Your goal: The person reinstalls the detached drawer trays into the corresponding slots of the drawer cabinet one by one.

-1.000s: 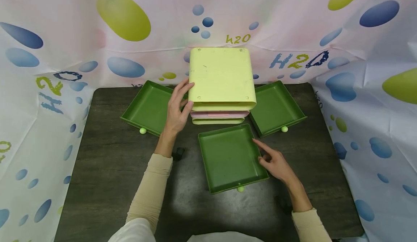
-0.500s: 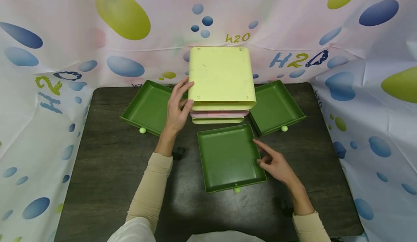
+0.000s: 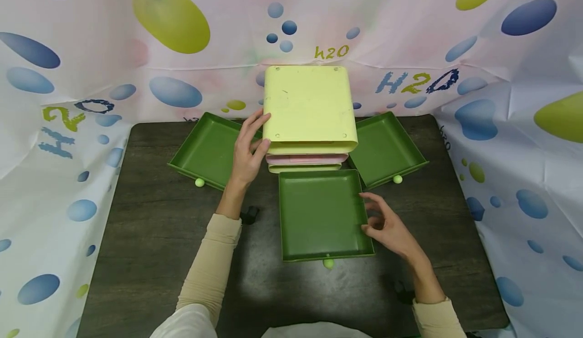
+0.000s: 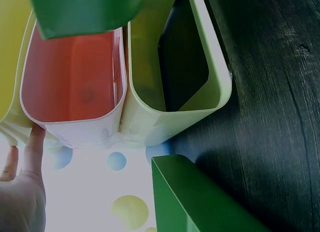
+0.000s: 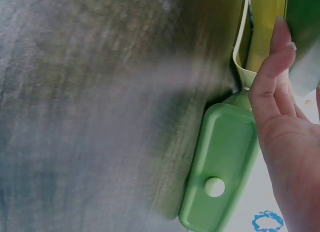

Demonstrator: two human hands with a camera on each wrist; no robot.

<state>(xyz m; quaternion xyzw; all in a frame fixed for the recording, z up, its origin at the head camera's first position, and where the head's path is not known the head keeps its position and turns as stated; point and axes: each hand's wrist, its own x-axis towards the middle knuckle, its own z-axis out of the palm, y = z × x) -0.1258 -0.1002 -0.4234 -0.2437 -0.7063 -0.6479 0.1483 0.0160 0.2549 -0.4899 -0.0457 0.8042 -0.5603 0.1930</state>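
In the head view a yellow-and-pink drawer cabinet (image 3: 309,104) stands at the back of the table, its slots facing front. My left hand (image 3: 248,153) rests against the cabinet's left side with fairly straight fingers. In front of the cabinet, my right hand (image 3: 389,229) holds a shallow green drawer (image 3: 325,216) by its right side, round knob toward me. The left wrist view shows this drawer (image 4: 82,11) raised off the table, partly in front of the pink slot (image 4: 75,81). In the right wrist view, the fingers (image 5: 272,66) are at the drawer's wall.
Two more green drawers lie beside the cabinet, one at the left (image 3: 207,151) and one at the right (image 3: 384,151), knobs toward the front. The bottom yellow slot (image 4: 185,56) shows a dark inside. A patterned curtain (image 3: 309,19) hangs behind and beside the dark wooden table (image 3: 159,257).
The green drawer in my right hand has turned square to the cabinet and moved slightly away from me, nearer the slots. My left hand has stayed at the cabinet's side.
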